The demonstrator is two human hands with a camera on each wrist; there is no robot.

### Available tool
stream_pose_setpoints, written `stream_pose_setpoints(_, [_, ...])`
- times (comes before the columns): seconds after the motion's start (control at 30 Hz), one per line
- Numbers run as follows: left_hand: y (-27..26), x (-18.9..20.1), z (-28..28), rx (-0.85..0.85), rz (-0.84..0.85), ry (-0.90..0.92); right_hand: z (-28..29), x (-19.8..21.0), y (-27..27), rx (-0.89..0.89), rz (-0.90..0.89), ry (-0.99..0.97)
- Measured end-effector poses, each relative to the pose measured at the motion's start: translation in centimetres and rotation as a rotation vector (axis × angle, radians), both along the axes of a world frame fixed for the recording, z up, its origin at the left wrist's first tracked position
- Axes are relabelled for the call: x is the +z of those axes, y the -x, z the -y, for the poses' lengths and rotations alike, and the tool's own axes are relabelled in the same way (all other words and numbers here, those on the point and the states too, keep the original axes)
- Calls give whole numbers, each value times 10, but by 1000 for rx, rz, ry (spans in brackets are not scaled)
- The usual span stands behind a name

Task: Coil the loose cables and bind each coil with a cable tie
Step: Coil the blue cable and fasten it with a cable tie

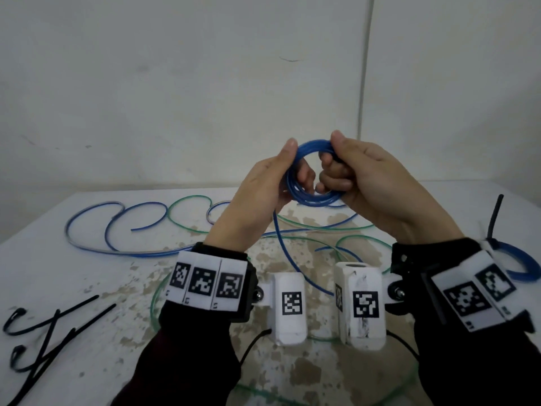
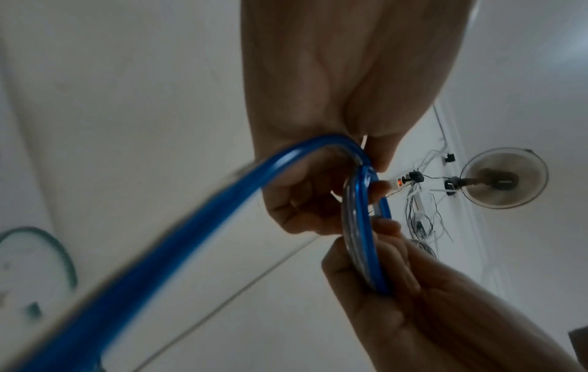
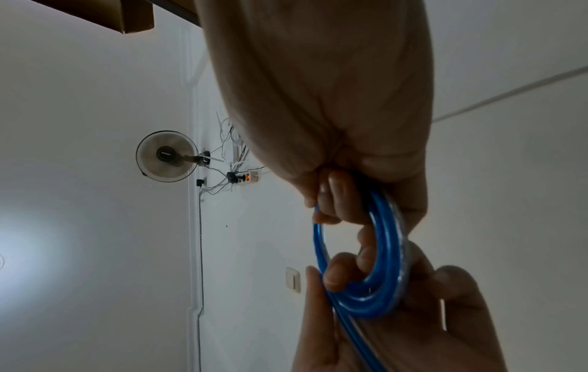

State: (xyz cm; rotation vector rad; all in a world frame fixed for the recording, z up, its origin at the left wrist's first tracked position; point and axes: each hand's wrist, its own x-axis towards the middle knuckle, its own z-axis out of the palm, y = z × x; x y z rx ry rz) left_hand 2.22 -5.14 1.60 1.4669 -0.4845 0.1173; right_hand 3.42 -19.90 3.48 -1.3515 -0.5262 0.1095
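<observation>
I hold the blue coil [image 1: 314, 174] up above the surface [image 1: 87, 259] between both hands, well clear of everything lying on it. My left hand [image 1: 263, 189] grips the coil's left side, thumb on the near face and fingers [image 1: 306, 174] curled through the ring. My right hand [image 1: 363, 177] grips the right side, thumb pressed on the top of the loops and fingers folded tight around the strands. From the bottom of the coil a loose blue tail [image 1: 292, 256] hangs down toward me and ends between my wrist cameras. On the surface behind my hands lie loose cables [image 1: 117, 227] in blue and green curves, and a green cable [image 1: 155, 303] loops under my forearms. Black cable ties [image 1: 44, 332] lie at the near left. At the far right, by my right wrist, there is what looks like a finished blue coil [image 1: 524, 265] with a black tie [image 1: 494, 218] standing up from it, though my sleeve hides most of it.
</observation>
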Motion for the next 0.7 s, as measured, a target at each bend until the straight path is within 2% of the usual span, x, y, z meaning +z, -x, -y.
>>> stream_pose_setpoints(0.1, [-4,-4,1,-9,15,99,-1,2,1,-15,-28,-58])
stream_pose_setpoints(0.17, [-5,-5,-1,-6,51,83,0,3,1,12,-73,-39])
stream_pose_setpoints(0.27, [-4,-4,-8,40,113,-107,5,2,0,79,-115,89])
stream_pose_setpoints(0.37, [-1,-3,-7,86,148,-220,7,-1,-1,95,-36,202])
stream_pose_setpoints(0.5, [-2,-2,1,219,108,-189,1,-1,0,47,-39,63])
stream_pose_setpoints(0.63, [-1,-5,4,293,182,-155,-5,2,3,44,-99,-90])
stream_pose_setpoints(0.7, [-1,-6,4,344,221,-147,-6,3,4,53,-138,-92])
